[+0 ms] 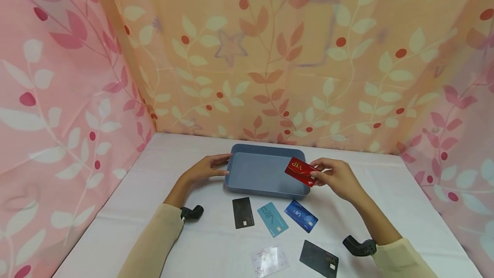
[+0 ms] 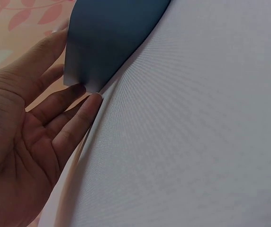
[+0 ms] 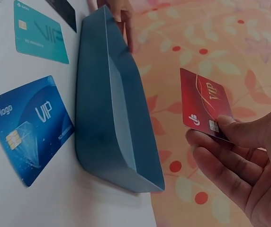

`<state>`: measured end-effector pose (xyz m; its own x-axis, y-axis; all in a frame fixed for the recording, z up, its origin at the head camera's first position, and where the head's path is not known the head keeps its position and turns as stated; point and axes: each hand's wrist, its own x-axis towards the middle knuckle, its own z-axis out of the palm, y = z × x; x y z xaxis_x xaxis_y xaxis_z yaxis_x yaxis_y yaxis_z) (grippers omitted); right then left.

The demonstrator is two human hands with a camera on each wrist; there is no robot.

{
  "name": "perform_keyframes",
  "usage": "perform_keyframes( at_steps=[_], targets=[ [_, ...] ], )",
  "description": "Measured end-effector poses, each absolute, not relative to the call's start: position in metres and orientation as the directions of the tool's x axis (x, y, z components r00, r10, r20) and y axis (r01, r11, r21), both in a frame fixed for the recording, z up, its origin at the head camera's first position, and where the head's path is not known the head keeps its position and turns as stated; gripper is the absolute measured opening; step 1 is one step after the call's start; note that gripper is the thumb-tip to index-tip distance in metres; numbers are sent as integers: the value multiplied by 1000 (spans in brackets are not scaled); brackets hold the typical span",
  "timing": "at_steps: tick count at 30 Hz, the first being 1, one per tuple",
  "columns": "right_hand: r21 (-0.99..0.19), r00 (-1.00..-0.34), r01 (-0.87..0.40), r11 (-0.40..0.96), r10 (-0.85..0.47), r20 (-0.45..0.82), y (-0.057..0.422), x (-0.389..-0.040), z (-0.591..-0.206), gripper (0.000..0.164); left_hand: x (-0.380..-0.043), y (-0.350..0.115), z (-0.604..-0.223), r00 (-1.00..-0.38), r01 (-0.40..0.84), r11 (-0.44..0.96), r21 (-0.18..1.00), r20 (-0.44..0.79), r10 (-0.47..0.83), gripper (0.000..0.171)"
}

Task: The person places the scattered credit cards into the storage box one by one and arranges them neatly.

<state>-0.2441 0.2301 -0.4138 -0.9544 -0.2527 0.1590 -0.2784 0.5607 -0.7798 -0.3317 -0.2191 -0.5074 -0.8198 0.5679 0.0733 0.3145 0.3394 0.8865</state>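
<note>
A red VIP card (image 1: pixel 299 171) is pinched by its chip end between the thumb and fingers of my right hand (image 1: pixel 339 178). It is held over the right end of a blue-grey tray (image 1: pixel 266 192); the right wrist view shows the card (image 3: pixel 204 101) raised above the rim. At the tray's left end my left hand (image 1: pixel 204 169) touches the side with extended fingers. In the left wrist view its fingertips lie against the tray wall (image 2: pixel 112 42). Just in front of the tray are a black card (image 1: pixel 243 213), a teal card (image 1: pixel 272 219) and a blue card (image 1: pixel 301 216).
Nearer the front lie a clear, pale card (image 1: pixel 269 261) and a dark grey card (image 1: pixel 319 258). A white cloth (image 1: pixel 216 243) covers the table. Floral curtains (image 1: pixel 231 76) hang behind it and at both sides. Each wrist wears a black camera mount (image 1: pixel 359 246).
</note>
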Motion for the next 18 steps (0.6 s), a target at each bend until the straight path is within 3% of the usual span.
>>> perform_keyframes(
  at_steps=[18],
  targets=[
    [-819, -952, -253, 515, -282, 117, 197, -274, -414, 29, -333, -220, -507, -817, 312, 334, 889, 72, 573, 78]
  ],
)
